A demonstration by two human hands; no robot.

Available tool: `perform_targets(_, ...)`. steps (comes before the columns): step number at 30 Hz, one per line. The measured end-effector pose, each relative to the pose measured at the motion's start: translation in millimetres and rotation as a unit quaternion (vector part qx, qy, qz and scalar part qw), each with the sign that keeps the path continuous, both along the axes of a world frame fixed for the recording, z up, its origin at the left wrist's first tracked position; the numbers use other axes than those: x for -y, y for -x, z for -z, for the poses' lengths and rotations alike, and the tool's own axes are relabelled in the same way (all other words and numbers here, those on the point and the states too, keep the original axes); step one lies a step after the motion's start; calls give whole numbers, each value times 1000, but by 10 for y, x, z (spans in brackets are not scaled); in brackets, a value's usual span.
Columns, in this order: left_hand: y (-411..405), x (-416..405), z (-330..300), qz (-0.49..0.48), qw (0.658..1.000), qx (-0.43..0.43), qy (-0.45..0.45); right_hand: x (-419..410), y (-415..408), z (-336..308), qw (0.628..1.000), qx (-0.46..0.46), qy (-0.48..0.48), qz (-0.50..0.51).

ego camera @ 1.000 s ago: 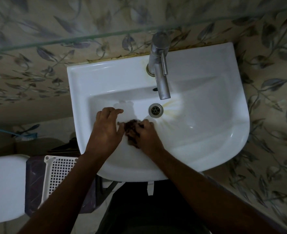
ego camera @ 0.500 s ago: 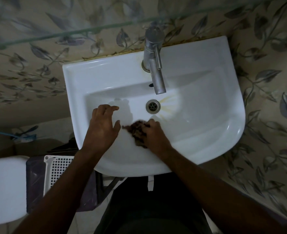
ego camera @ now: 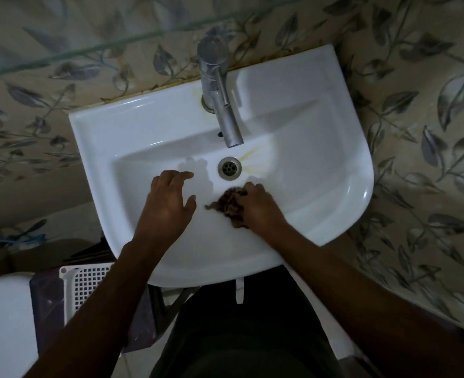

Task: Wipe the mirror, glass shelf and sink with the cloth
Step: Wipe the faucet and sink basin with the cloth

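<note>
A white sink [ego camera: 320, 165] fills the middle of the view, with a steel tap [ego camera: 221, 105] over it and a round drain [ego camera: 229, 168]. My right hand [ego camera: 260, 208] grips a dark brown cloth [ego camera: 229, 203] bunched against the basin's near slope, just below the drain. My left hand [ego camera: 168, 205] hovers over the basin's left side with fingers spread and relaxed, holding nothing and a short gap from the cloth. The edge of the glass shelf [ego camera: 94, 47] runs across the top left. The mirror is out of view.
Leaf-patterned tiles [ego camera: 416, 132] surround the sink. Yellowish stains fan out right of the drain. Below left stand a white perforated basket [ego camera: 86, 282] and a white toilet lid [ego camera: 4, 323]. A blue hose [ego camera: 20, 240] lies at the left.
My right hand slid the cloth rightward to under the drain. The hands have drawn apart, the left one no longer touching the cloth. The camera tilted slightly.
</note>
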State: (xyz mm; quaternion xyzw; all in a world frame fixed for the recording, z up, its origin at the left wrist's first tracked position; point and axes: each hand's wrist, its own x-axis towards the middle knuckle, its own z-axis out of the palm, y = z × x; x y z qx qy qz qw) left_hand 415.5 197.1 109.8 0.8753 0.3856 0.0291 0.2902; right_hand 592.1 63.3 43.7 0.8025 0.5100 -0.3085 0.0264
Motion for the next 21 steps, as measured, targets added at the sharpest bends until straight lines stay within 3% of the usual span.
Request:
perform_targets(5,-115,82,-16,4,1000,-4,25,133,-564,-21,968,225,-35,107)
perform_targets(11,-257,116,2,11,999,6,35,327,-322,-2,986,165,-23,30)
perform_targets(13,-288,93,12,13,999,8,32,258,-565,-65,978,205,-17,32)
perform_targets(17,-338,39,41,14,999,8,30,5,-1092,-102,925,367,-31,94)
perform_targets(19,-370,25,67,19,999,4,32,-83,-1098,-71,932,343,-27,117)
perform_targets(21,-414,25,79,21,999,2,38,-84,-969,-30,960,260,-27,101)
